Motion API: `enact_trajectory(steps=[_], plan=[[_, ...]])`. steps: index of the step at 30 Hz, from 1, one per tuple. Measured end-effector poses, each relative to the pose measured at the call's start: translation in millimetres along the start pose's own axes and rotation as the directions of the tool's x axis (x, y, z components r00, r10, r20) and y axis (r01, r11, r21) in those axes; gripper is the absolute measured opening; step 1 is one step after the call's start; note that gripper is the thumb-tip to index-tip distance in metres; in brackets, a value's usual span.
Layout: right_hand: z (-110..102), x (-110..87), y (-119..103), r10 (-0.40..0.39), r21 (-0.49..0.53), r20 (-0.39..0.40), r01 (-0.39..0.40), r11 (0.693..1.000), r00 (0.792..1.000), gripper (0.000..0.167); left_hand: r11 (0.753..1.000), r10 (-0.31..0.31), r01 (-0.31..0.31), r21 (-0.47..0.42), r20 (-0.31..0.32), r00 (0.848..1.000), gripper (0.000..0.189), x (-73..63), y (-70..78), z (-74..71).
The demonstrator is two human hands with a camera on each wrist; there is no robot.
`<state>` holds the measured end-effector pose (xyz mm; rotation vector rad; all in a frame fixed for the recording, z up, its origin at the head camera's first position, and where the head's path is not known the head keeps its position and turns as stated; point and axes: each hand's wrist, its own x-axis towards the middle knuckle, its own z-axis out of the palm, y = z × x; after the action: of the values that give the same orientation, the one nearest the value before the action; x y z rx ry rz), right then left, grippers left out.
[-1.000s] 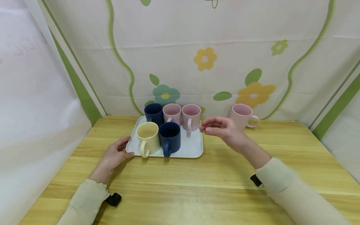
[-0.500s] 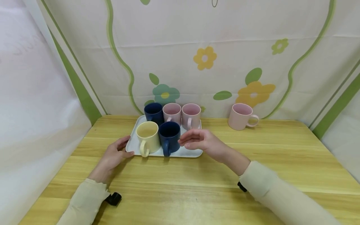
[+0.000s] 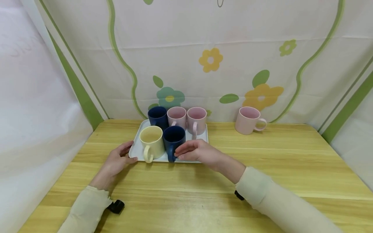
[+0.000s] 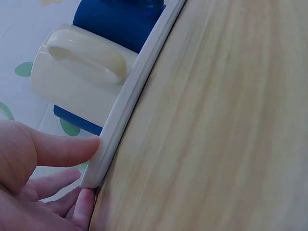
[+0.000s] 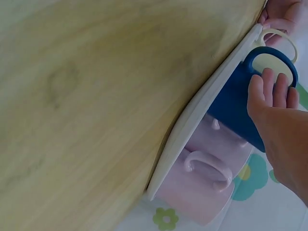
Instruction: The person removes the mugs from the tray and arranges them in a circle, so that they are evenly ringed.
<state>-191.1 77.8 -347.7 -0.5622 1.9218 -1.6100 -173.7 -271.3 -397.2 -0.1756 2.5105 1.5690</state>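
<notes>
A white tray (image 3: 135, 151) bears five... several mugs. My left hand (image 3: 116, 162) grips its near left corner, thumb (image 4: 72, 150) on the rim and fingers around the corner. Nearest this hand stands a cream mug (image 3: 154, 144), handle toward me. Beside it is a dark blue mug (image 3: 175, 140), whose handle (image 5: 269, 50) also faces me. My right hand (image 3: 201, 152) is at this handle, its fingers extended and fingertips overlapping it in the right wrist view. Behind stand another dark blue mug (image 3: 158, 121) and two pink mugs (image 3: 178, 119), one of them (image 5: 192, 190) at the right.
A further pink mug (image 3: 246, 124) stands off the tray at the back right of the wooden table (image 3: 186, 200), its handle to the right. Behind the table hangs a white cloth (image 3: 175, 64) with printed flowers. Another white cloth (image 3: 43, 97) hangs at the left.
My right hand has moved left and toward me, from beside the lone pink mug across the tray to the front blue mug's handle. My left hand has stayed at the tray's corner.
</notes>
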Motion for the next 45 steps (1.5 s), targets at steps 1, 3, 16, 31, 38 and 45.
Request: enact_trajectory(steps=[1, 3, 16, 31, 38, 45], plan=[[2, 1.2, 0, 0.019, 0.008, -0.001, -0.019, 1.0, 1.0, 0.036, 1.0, 0.0, 0.0, 0.0, 0.0, 1.0, 0.083, -0.1, 0.0, 0.0], [5, 3.5, 1, 0.047, 0.027, -0.007, -0.047, 0.999, 0.999, 0.036, 1.0, -0.003, 0.003, -0.001, -0.001, 1.0, 0.083, -0.1, 0.0, -0.2], [20, 16.0, 14, 0.069, 0.098, -0.007, -0.068, 0.993, 0.998, 0.039, 1.0, 0.003, -0.003, -0.002, 0.011, 1.0, 0.083, -3.1, 2.0, -2.1], [16, 10.8, 17, 0.045, 0.164, 0.018, -0.048, 0.985, 0.999, 0.02, 1.0, 0.006, -0.006, 0.005, 0.007, 1.0, 0.084, -3.7, 2.4, -3.0], [4, 4.6, 16, 0.102, 0.277, -0.025, -0.091, 0.957, 0.995, 0.017, 1.0, -0.001, 0.001, 0.015, 0.005, 1.0, 0.083, -3.2, 3.3, -3.3], [1, 5.0, 16, 0.126, 0.258, 0.005, -0.123, 0.958, 0.992, 0.021, 1.0, -0.006, 0.006, -0.001, 0.007, 1.0, 0.082, -0.9, 1.5, -2.0]])
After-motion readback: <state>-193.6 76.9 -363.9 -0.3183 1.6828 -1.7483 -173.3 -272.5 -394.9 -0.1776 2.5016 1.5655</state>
